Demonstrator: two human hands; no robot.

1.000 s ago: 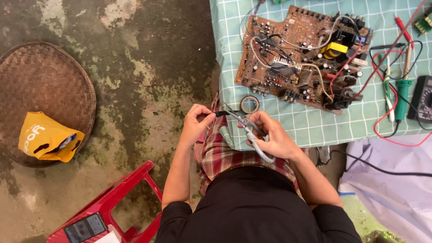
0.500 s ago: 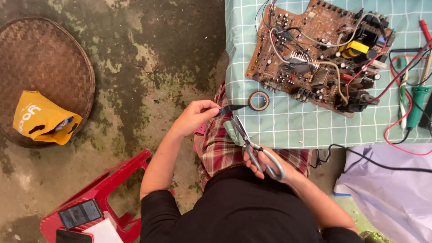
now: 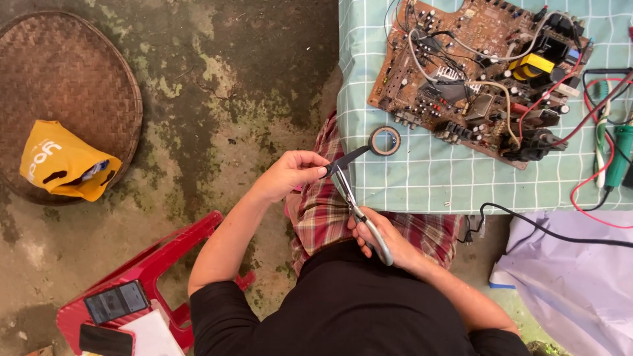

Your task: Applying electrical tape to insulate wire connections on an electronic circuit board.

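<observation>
My left hand pinches the free end of a strip of black tape that runs up to a tape roll lying on the checked tablecloth. My right hand grips the grey handles of a pair of scissors. The blades point up and meet the tape strip right beside my left fingers. Both hands are over my lap, just off the table's near edge. A brown circuit board with wires lies farther back on the table.
A soldering iron with a green handle and red and black leads lie at the table's right. A red plastic stool with phones stands lower left. A woven tray holding a yellow bag lies on the concrete floor.
The scissors dropped toward my lap, then their blades came back up against the tape strip. My left hand kept the tape pulled out from the roll. The view shifted left.
</observation>
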